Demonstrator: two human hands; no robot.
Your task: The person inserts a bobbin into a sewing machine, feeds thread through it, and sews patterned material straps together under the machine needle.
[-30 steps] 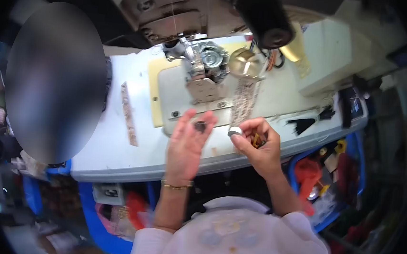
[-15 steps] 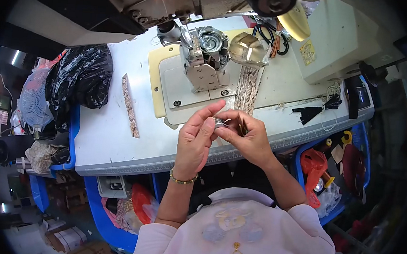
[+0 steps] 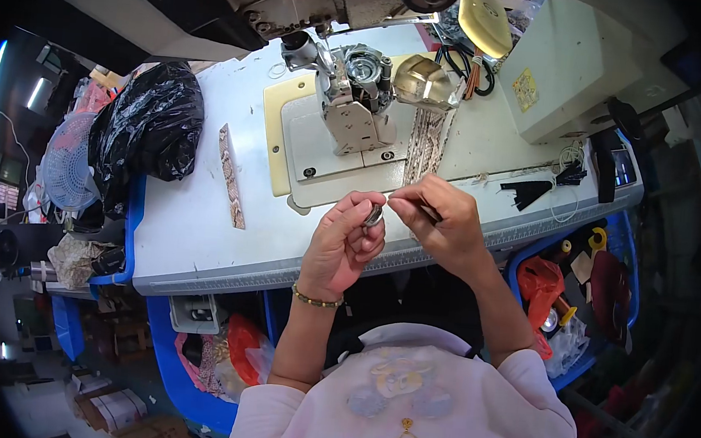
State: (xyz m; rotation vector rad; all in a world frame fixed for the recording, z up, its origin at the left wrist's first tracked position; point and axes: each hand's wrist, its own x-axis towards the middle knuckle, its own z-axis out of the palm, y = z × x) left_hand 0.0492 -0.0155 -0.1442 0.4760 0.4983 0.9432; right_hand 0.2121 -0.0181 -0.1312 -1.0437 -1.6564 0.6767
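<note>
My left hand [image 3: 342, 243] has its fingers wrapped round a small round metal part [image 3: 374, 215], held above the front edge of the white table [image 3: 176, 242]. Just to its right, my right hand [image 3: 443, 220] is closed in a pinch, its fingertips near the left fingertips. A thin dark object [image 3: 431, 214] shows in the right palm; what the fingertips pinch is too small to make out. Beyond the hands stands the sewing machine post [image 3: 354, 124] with its round hook [image 3: 365, 69] exposed. A patterned strip [image 3: 424, 147] lies behind my right hand.
Another patterned strip [image 3: 232, 178] lies at the left, near a black plastic bag [image 3: 154, 125]. The machine head [image 3: 302, 1] hangs overhead. Black scraps [image 3: 527, 192] lie at the right. Blue bins [image 3: 188, 400] with bags hang below the table edge.
My right hand has drawn slightly away from the metal part, up and to the right. My left hand's fingers have curled in around the part. The view has shifted a little.
</note>
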